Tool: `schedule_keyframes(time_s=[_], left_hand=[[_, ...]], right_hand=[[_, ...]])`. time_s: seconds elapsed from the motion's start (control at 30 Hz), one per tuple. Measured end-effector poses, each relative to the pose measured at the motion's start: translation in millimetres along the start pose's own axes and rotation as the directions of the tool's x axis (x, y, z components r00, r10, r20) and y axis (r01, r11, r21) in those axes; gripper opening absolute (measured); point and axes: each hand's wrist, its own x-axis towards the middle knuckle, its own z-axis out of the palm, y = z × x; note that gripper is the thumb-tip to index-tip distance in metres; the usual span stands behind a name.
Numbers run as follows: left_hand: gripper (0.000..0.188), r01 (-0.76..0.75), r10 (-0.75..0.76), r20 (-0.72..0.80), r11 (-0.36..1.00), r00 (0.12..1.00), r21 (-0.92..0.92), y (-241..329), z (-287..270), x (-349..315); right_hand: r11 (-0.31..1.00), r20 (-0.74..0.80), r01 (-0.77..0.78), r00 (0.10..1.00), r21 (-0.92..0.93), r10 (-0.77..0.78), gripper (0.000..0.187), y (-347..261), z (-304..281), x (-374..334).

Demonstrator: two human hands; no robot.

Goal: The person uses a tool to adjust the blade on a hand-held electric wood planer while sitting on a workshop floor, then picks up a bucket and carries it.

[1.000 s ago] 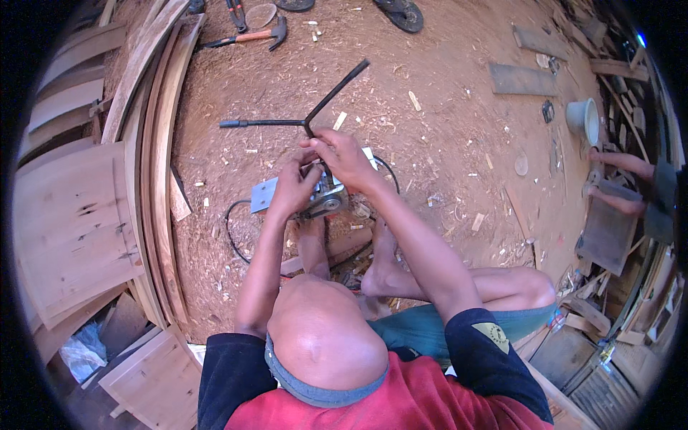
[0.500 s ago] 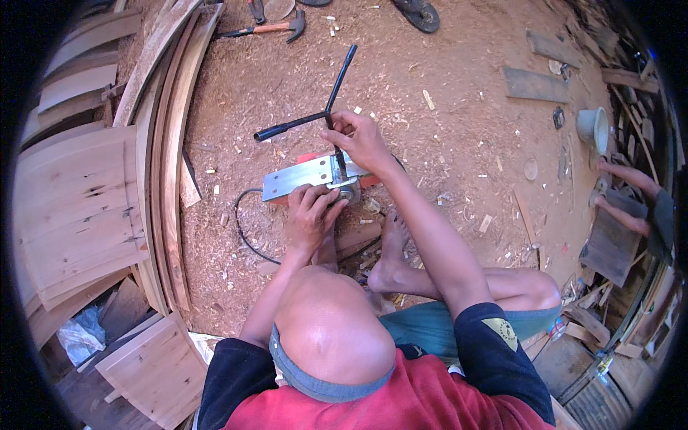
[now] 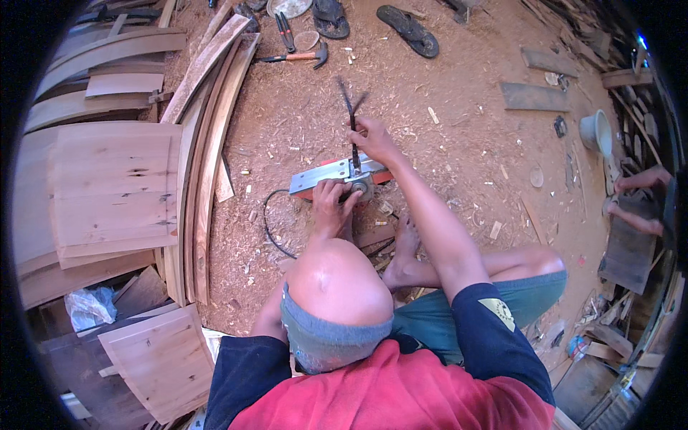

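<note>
An electric planer point(image 3: 308, 178) lies on the ground with its silver sole facing up; its body is orange-red. My left hand point(image 3: 332, 206) has its fingers bent over the planer's near edge, beside a round metal part, steadying it. A black Y-shaped socket wrench point(image 3: 354, 127) stands on the planer, its lower leg down at the slot in the sole. My right hand point(image 3: 374, 140) pinches the wrench near its joint. Its two upper legs are smeared by motion. What the socket sits on is hidden.
A black cord point(image 3: 266, 222) loops left of the planer. Long boards point(image 3: 208, 186) and wooden panels point(image 3: 118, 190) fill the left side. Ahead lie a hammer point(image 3: 320, 55), pliers point(image 3: 285, 34) and sandals point(image 3: 408, 30). A pail point(image 3: 593, 133) and another person's limbs point(image 3: 640, 179) are at right.
The wrench has turned about its upright leg, so its upper legs point differently. My right hand stays on it and my left hand on the planer. The whole view has shifted.
</note>
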Motion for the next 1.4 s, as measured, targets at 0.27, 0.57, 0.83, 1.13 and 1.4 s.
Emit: schedule_keyframes(time_s=[0.27,0.57,0.83,1.13,1.4], left_hand=[[0.019,-0.03,0.03,0.112,1.0,0.993,-0.009,-5,-16,5],[0.029,0.453,-0.323,0.415,0.85,0.85,-0.267,-41,5,80],[0.019,0.683,-0.384,0.565,0.422,0.73,-0.596,-63,48,81],[0.014,0.639,-0.465,0.439,0.54,0.769,-0.548,-53,41,86],[0.013,0.667,-0.403,0.533,0.404,0.744,-0.626,-51,32,93]], right_hand=[[0.975,0.072,0.06,0.996,-0.214,-0.046,0.037,-12,14,-10],[0.982,-0.019,0.015,1.0,-0.187,-0.019,0.037,-8,15,-17],[0.988,0.029,0.154,0.988,0.034,-0.155,0.033,13,10,-16],[0.994,0.093,0.074,0.993,-0.076,-0.067,0.036,-1,17,-8],[0.999,-0.046,0.053,0.998,0.002,-0.053,0.042,10,23,-4]])
